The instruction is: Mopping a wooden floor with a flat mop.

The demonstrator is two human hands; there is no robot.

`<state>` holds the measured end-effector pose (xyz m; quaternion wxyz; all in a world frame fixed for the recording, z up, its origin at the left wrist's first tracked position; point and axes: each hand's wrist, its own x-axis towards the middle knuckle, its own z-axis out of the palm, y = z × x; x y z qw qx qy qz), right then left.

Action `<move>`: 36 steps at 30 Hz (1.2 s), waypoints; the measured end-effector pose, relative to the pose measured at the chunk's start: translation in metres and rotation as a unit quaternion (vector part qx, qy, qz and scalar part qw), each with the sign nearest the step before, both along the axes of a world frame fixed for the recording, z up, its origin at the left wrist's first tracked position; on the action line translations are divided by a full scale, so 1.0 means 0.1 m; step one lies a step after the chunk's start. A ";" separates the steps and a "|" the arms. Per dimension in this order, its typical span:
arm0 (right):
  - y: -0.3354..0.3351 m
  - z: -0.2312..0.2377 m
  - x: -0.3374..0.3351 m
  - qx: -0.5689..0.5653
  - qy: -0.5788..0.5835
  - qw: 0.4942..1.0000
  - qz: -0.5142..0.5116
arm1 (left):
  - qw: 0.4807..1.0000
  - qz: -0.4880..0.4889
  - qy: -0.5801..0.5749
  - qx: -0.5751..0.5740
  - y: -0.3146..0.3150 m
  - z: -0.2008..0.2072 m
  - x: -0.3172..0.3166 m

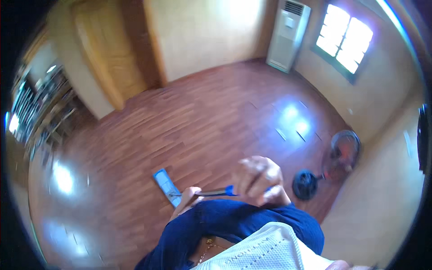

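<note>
A flat mop (213, 193) with a dark handle and blue grip sections slants in front of me. Its flat blue head (164, 182) rests on the wooden floor to the left of my body. My left hand (192, 195) is closed around the lower part of the handle, close above the mop head. Farther right, my right hand (262, 180) is curled about the handle's upper end beside the blue grip. Motion smears its fingers a little, and they hide the handle's tip.
A standing fan (344, 150) with a round dark base (305, 184) is on the right near the wall. A tall white air conditioner (288, 38) fills the far corner by a window (344, 38). Cluttered shelves (49, 108) stand left of a wooden door (105, 45).
</note>
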<state>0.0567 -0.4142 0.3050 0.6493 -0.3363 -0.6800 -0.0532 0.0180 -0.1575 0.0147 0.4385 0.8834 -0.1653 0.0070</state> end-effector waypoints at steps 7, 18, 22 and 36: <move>-0.02 -0.36 -0.25 -0.050 -0.041 0.984 0.164 | 0.994 -0.108 -0.012 0.006 -0.41 -0.62 -0.14; 0.33 -0.57 -0.55 -0.143 0.097 0.975 0.143 | 0.961 0.260 0.039 0.084 0.37 -0.61 -1.18; 0.68 -0.63 -0.42 -0.166 0.034 0.947 0.273 | 0.944 0.326 0.041 -0.013 0.48 -0.62 -1.66; 1.59 -1.02 -0.75 -0.197 0.139 0.807 0.539 | 0.779 0.603 0.144 0.094 -0.12 -0.55 -3.33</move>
